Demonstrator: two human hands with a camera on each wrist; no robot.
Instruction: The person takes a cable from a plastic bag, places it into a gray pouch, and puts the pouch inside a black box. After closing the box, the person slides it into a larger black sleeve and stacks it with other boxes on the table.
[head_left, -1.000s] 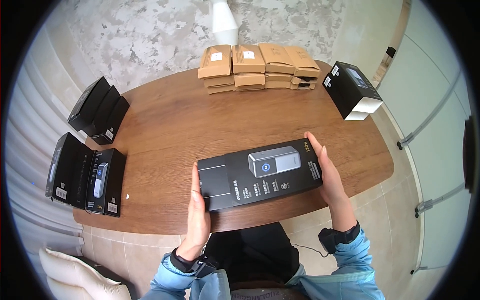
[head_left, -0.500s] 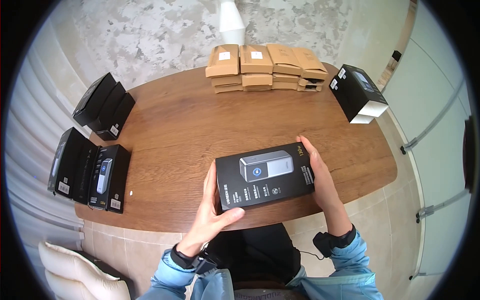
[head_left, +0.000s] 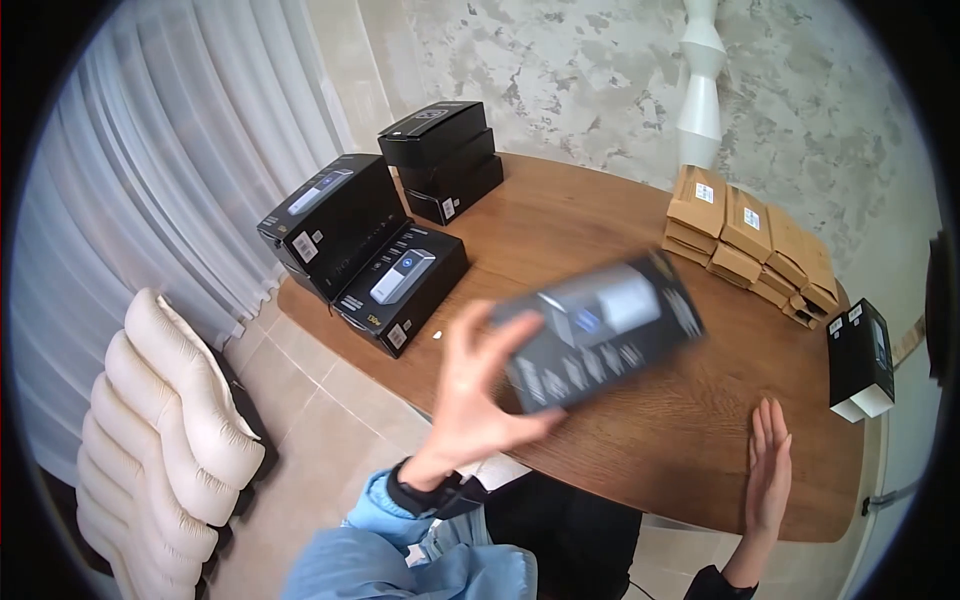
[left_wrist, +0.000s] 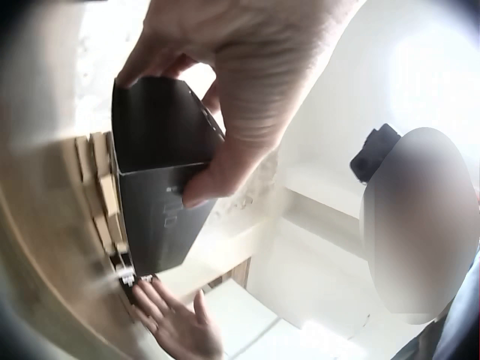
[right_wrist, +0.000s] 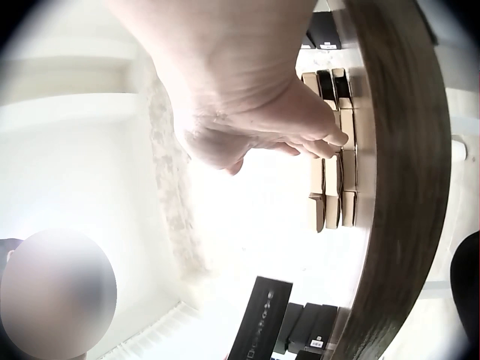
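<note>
My left hand (head_left: 475,405) grips one end of a black product box (head_left: 610,325), blurred in the head view, with a grey device printed on its face. The left wrist view shows the thumb on one side of the box (left_wrist: 161,195) and fingers over its far edge. Apart from the box, my right hand (head_left: 768,470) is at the table's right front with fingers straight and nothing in them. Left of the held box, several similar black boxes (head_left: 410,275) stand stacked on the table.
A second stack of black boxes (head_left: 440,165) stands behind the first. Brown cardboard boxes (head_left: 745,225) are piled at the back right of the wooden table (head_left: 580,220). Black boxes with white ends (head_left: 855,360) sit at its right edge. A cream cushioned seat (head_left: 165,440) is at the left.
Both hands held the box earlier; the right has let go. The left hand now carries it alone, at its left end. The head view has swung left. The box's end flap went from open to closed.
</note>
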